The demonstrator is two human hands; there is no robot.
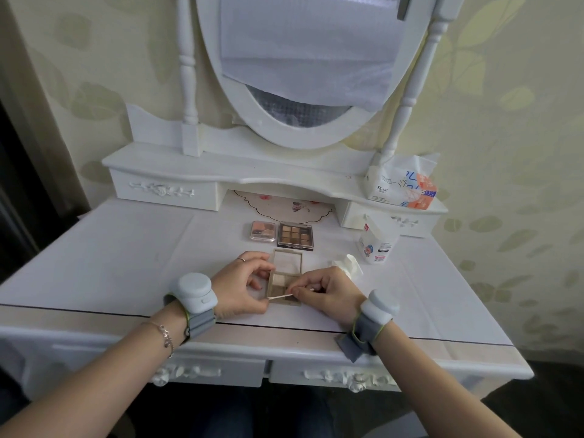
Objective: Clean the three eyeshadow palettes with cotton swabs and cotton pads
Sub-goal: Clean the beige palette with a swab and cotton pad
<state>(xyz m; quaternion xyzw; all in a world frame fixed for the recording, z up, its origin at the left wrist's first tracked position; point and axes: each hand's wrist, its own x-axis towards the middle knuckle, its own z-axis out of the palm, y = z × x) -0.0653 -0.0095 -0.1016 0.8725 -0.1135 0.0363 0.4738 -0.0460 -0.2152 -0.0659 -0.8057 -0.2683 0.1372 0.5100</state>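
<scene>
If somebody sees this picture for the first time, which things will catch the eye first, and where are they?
First, the two hands at the table's near edge: the left hand steadies an open beige palette while the right hand pinches a cotton swab over its pans. Just behind lie a pink palette and a dark palette, side by side. Above everything stands the white oval mirror.

Palette (286, 279) pans partly behind fingers (303, 287)

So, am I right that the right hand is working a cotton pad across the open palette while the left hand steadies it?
Not quite: in the head view the right hand pinches a cotton swab, not a pad, over the open palette; the left hand does steady it.
</scene>
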